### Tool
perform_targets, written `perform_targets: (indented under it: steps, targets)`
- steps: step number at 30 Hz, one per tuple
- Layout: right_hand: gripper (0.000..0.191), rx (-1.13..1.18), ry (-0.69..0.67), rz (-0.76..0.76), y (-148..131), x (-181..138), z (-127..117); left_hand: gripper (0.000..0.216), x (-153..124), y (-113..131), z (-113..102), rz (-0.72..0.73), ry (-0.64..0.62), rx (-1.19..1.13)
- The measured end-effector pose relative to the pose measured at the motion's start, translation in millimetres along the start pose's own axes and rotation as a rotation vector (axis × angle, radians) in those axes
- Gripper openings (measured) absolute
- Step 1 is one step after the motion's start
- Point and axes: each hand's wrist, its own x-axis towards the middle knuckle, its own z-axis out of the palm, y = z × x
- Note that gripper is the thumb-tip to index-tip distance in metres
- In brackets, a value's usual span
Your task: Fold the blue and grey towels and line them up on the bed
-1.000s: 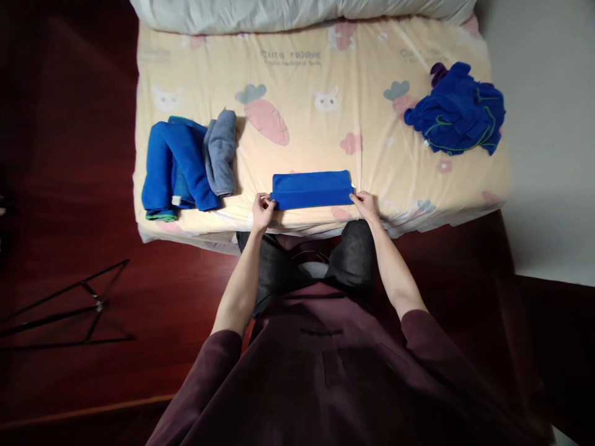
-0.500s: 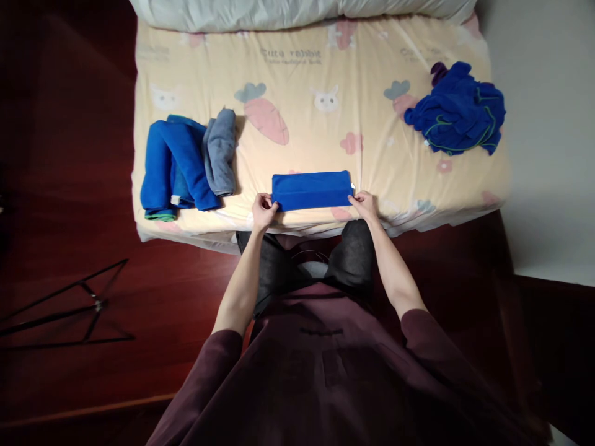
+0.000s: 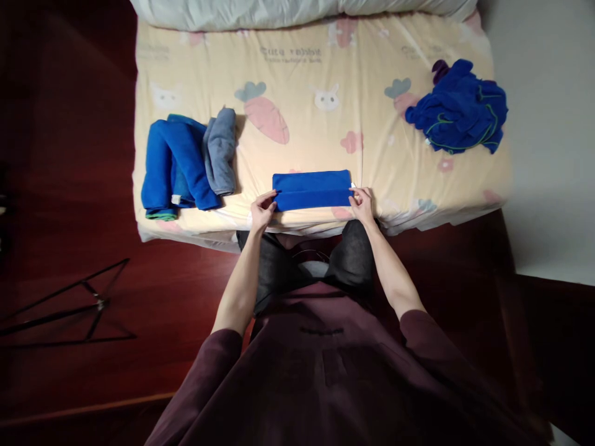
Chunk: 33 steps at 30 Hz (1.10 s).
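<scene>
A blue towel (image 3: 312, 191), folded into a long flat strip with a crease along its middle, lies near the front edge of the bed. At its left end, my left hand (image 3: 263, 212) has index finger and thumb on the cloth, the fingertip by the crease and the thumb nearer the lower corner. My right hand (image 3: 363, 205) holds the right end in the same way, beside a small white tag. Both hands' other fingers are partly hidden.
Rolled blue towels (image 3: 179, 164) and a grey one (image 3: 220, 152) lie on the left of the bed (image 3: 316, 136). A crumpled blue cloth heap (image 3: 458, 111) sits at the right. Bedding (image 3: 302, 12) lines the back; tripod legs (image 3: 88, 303) stand on the floor.
My index fingers have moved up from the towel's lower corners to the crease at each end, spreading from the thumbs. The towel stays in place.
</scene>
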Motion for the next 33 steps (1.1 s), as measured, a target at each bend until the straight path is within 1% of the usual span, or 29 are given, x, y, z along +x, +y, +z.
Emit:
perform_targets:
  steps: [3, 8, 11, 13, 15, 19, 21, 27, 30, 33]
  targets:
    - [0.041, -0.051, -0.046, -0.02, -2, -1, -1, 0.047, -1, -1, -2, -0.019, -0.058, 0.03]
    - [0.051, -0.132, -0.095, -0.065, -3, -2, -6, 0.052, -3, 5, -5, 0.005, -0.109, 0.202]
    - [0.067, -0.184, -0.149, -0.101, -1, -2, -9, 0.069, -4, 6, -6, 0.043, -0.157, 0.273]
    - [0.071, -0.201, -0.181, -0.108, 0, -1, -10, 0.077, -4, 4, -7, 0.069, -0.18, 0.311]
    - [0.067, -0.203, -0.194, -0.102, 0, 2, -11, 0.074, -4, 2, -7, 0.082, -0.18, 0.335]
    - [0.057, -0.203, -0.183, -0.072, 1, 7, -8, 0.057, -2, -3, -6, 0.087, -0.143, 0.316]
    - [0.055, -0.203, -0.172, -0.065, 1, 8, -8, 0.052, -1, -4, -4, 0.079, -0.119, 0.284]
    - [0.05, -0.174, -0.151, -0.085, 0, 8, -9, 0.052, 1, -5, -2, 0.016, -0.074, 0.148]
    - [0.042, -0.138, -0.143, -0.04, 1, 8, -7, 0.051, 1, -6, -1, 0.004, -0.062, 0.104]
    - [0.03, -0.099, -0.105, -0.002, 5, 10, -4, 0.048, 2, -7, 0, -0.019, -0.056, 0.055]
